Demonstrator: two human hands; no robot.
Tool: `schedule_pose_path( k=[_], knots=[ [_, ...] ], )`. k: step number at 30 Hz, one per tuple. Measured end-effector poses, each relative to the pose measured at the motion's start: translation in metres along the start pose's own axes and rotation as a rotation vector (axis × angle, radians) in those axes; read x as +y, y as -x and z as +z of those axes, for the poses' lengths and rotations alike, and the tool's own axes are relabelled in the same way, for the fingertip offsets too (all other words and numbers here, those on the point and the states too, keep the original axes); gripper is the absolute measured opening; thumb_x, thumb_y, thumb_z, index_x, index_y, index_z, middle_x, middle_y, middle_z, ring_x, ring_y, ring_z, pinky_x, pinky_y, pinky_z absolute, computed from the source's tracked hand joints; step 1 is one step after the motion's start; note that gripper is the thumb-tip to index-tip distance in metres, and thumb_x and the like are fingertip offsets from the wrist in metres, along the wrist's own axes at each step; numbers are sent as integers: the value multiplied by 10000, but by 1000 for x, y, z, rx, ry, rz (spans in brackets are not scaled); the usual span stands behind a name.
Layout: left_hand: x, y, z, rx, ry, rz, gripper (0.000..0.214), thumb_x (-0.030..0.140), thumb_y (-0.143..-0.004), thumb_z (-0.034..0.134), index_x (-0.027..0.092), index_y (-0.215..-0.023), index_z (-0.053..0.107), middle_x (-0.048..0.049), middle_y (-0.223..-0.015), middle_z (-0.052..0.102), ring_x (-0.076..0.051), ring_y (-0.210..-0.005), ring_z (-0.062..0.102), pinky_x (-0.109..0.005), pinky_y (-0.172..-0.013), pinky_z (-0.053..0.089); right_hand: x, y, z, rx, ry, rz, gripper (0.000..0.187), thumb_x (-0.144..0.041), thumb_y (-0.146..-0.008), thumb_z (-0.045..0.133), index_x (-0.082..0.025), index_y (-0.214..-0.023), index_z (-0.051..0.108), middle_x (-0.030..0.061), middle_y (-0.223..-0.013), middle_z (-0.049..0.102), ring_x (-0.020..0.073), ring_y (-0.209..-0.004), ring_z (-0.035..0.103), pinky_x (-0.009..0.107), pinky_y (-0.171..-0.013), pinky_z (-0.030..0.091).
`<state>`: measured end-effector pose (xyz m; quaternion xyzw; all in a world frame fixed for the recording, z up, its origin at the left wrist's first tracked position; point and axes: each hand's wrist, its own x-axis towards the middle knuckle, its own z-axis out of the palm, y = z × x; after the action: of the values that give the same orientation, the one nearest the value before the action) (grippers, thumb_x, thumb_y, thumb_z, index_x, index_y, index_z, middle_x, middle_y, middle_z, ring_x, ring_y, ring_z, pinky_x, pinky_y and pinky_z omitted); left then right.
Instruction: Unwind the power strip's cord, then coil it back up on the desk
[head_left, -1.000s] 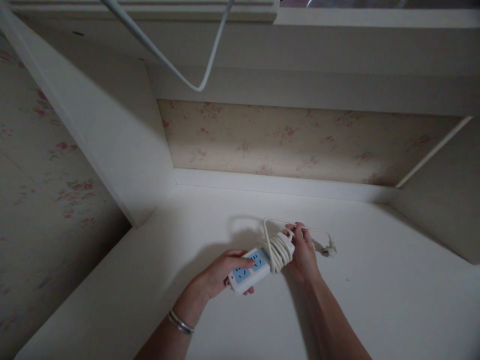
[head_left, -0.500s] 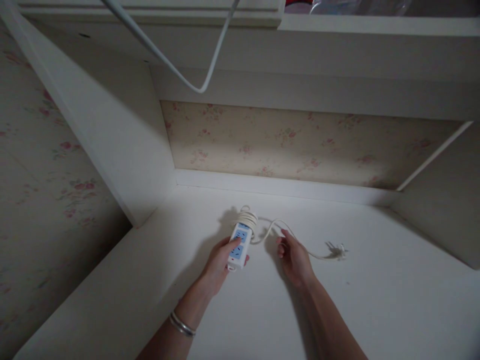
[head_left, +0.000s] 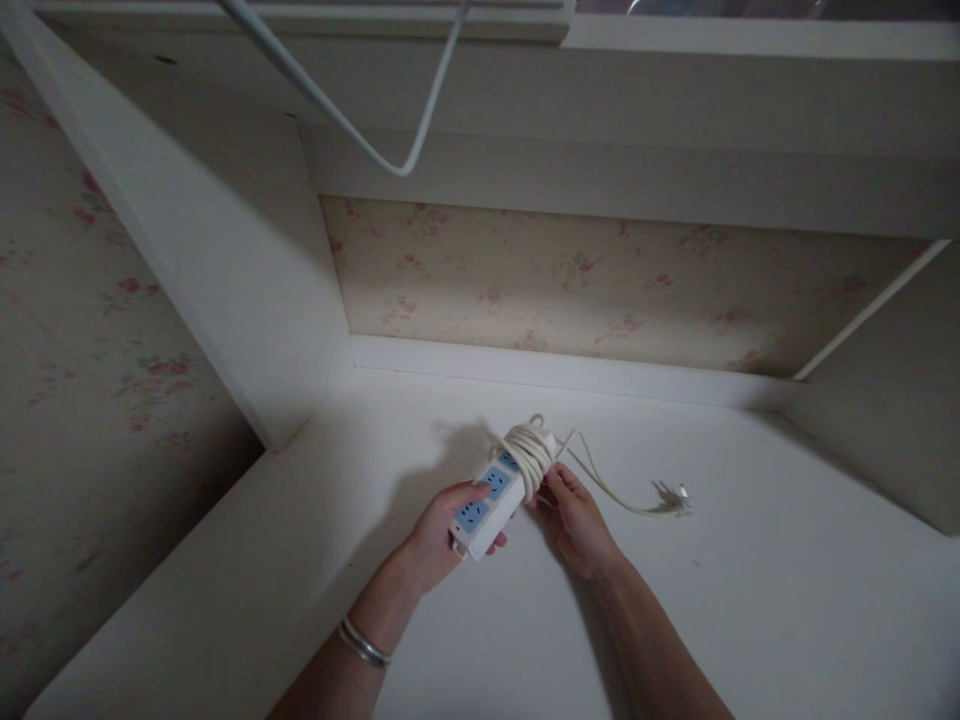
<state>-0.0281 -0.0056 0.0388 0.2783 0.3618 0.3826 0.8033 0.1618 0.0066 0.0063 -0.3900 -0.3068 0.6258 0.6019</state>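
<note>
My left hand (head_left: 442, 535) grips the lower end of a white power strip (head_left: 491, 505) with blue socket faces, thumb on top and fingers underneath. The strip is tilted, its far end pointing up and to the right. A cream cord (head_left: 529, 455) is wound in several turns round that far end. Beside the coil, my right hand (head_left: 574, 520) has its fingers closed on the cord, with the fingertips partly hidden behind the strip. From there the loose length loops to the right and ends in a plug (head_left: 681, 500) lying on the white surface.
The white desktop (head_left: 750, 600) runs back to a low ledge below floral wallpaper (head_left: 525, 280). Side panels (head_left: 247, 260) enclose it left and right, and a shelf (head_left: 600, 100) overhangs. A pale cable (head_left: 401, 170) hangs in a loop at the upper left.
The power strip has turned and its coiled end has swung right, towards my right hand. My right hand has moved slightly left and in against the coil. The plug stays on the surface.
</note>
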Motion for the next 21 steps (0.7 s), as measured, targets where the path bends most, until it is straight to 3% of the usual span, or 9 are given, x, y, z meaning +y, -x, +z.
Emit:
schedule_pose_path(
  k=[7, 10, 13, 16, 21],
  knots=[
    [1, 4, -3, -126, -153, -64, 318, 288, -756, 609, 78, -988, 663, -114, -792, 695, -180, -521, 648, -239, -420, 452, -16, -6, -14, 171, -179, -177, 319, -306, -721, 759, -318, -1006, 616, -62, -1034, 647, 99, -835, 594, 220, -687, 487],
    [-1, 2, -3, -138, -194, -59, 295, 281, -741, 620, 92, -963, 668, -88, -742, 683, -185, -514, 651, -225, -399, 428, -22, -8, -22, 271, -258, -236, 365, -231, -671, 792, -343, -970, 615, -95, -974, 651, 73, -782, 589, 213, -688, 496],
    [-3, -3, -3, -81, -190, -5, 316, 303, -734, 655, 99, -974, 666, -81, -732, 688, -183, -528, 652, -237, -437, 451, -25, -12, -31, 350, -317, -267, 230, -291, -698, 777, -314, -853, 610, -96, -812, 639, 66, -637, 553, 205, -586, 490],
    [-5, -8, -2, 43, -176, 103, 327, 321, -718, 694, 96, -954, 665, -71, -716, 686, -179, -542, 652, -237, -462, 455, -24, -14, -37, 362, -376, -258, 161, -360, -745, 738, -286, -809, 611, -75, -778, 638, 65, -550, 516, 206, -514, 489],
    [-3, -9, 0, 150, -66, 207, 339, 345, -750, 673, 102, -986, 651, -62, -735, 682, -190, -606, 668, -254, -511, 485, -15, -13, -24, 267, -350, -55, 140, -192, -736, 751, -219, -838, 660, -21, -856, 682, 54, -544, 539, 165, -493, 521]
  ],
)
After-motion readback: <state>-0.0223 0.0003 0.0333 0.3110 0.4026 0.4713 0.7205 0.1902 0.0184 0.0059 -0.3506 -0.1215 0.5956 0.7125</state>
